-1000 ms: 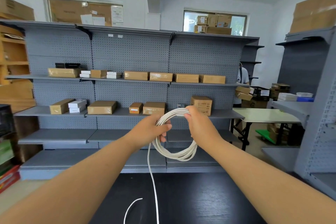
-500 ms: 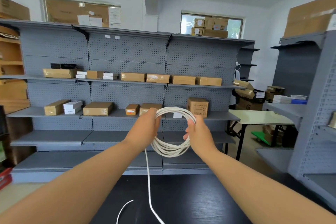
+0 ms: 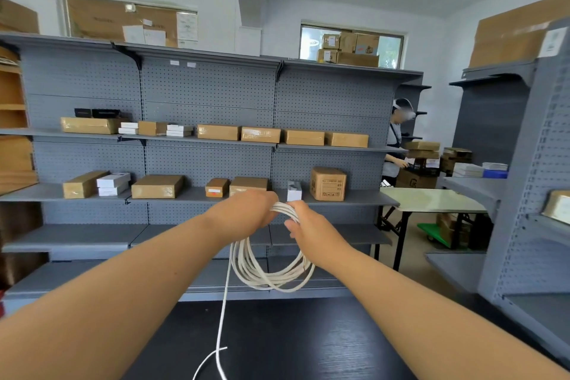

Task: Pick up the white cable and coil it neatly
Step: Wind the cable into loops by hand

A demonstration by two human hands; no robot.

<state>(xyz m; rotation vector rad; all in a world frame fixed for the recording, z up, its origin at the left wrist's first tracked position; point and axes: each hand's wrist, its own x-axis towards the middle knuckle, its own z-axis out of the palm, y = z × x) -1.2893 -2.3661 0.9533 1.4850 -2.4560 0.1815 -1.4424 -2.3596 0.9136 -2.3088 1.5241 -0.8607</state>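
Note:
The white cable (image 3: pixel 271 278) hangs in several loops in front of me, above the black table (image 3: pixel 293 339). My left hand (image 3: pixel 246 210) grips the top of the coil from the left. My right hand (image 3: pixel 308 227) holds the same bundle at the top right, fingers curled round the strands. The two hands are close together at the top of the loops. A loose tail of the cable drops from under my left hand to the table and ends in a small curl at the bottom edge of the view.
Grey pegboard shelving (image 3: pixel 209 92) with brown and white boxes stands behind the table. A second grey shelf unit (image 3: pixel 530 194) is at the right. A person (image 3: pixel 394 145) stands by a pale folding table (image 3: pixel 431 199) at the back right.
The hands have come together at the top of the coil, and the loops now hang lower and longer beneath them. The tail on the table has shortened.

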